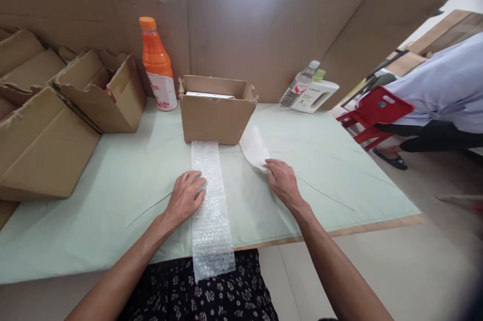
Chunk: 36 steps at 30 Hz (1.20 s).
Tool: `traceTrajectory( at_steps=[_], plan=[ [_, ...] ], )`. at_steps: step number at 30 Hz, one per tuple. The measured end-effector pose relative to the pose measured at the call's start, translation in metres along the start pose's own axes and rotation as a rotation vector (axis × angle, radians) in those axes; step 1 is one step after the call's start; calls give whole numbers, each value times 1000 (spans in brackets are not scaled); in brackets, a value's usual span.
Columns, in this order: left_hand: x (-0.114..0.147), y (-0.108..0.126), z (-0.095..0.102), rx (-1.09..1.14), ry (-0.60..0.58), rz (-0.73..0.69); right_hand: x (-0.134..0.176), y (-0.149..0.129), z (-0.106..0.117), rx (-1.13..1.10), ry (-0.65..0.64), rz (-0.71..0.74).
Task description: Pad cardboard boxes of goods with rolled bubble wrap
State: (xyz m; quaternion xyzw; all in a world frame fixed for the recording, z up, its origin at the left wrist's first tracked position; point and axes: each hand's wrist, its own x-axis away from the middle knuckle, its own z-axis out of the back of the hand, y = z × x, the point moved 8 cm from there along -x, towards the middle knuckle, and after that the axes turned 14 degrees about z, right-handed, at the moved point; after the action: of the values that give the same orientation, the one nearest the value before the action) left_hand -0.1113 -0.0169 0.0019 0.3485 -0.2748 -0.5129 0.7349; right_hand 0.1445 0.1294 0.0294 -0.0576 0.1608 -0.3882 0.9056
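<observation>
One left grip (185, 192) rests unclosed on bubble wrap (212, 220); right grip (282, 181) pinches white sheet (255, 149)

The left palm (184, 194) faces down, out of sight, and covers part of the bubble-wrap strip's (211, 210) edge. Beneath the right hand (282, 179), the underside of the white packing sheet (255, 149) is hidden. The central carton's (215, 118) front wall conceals all but a white edge of its contents. The orange-capped bottle's (156, 62) small lettering is unreadable. A clear bottle (296, 90) partly blocks the white jug (320, 94). The picture's edges crop both forearms, the floral garment (204, 296), the large left carton (49, 150) and a seated co-worker (445, 84).
</observation>
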Motion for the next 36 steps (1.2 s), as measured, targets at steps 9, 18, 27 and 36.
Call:
traceTrajectory(
  at_steps=[9,18,27,36],
  plan=[
    [4,-1,1,464,-199,279,31,-150,38,-240,64,447],
    [8,5,-18,660,-187,373,72,-204,22,-304,-99,623],
    [44,-14,3,312,-74,287,98,-202,11,-338,-182,619],
    [35,4,7,133,-56,152,107,-211,-2,-362,-103,642]
  ],
)
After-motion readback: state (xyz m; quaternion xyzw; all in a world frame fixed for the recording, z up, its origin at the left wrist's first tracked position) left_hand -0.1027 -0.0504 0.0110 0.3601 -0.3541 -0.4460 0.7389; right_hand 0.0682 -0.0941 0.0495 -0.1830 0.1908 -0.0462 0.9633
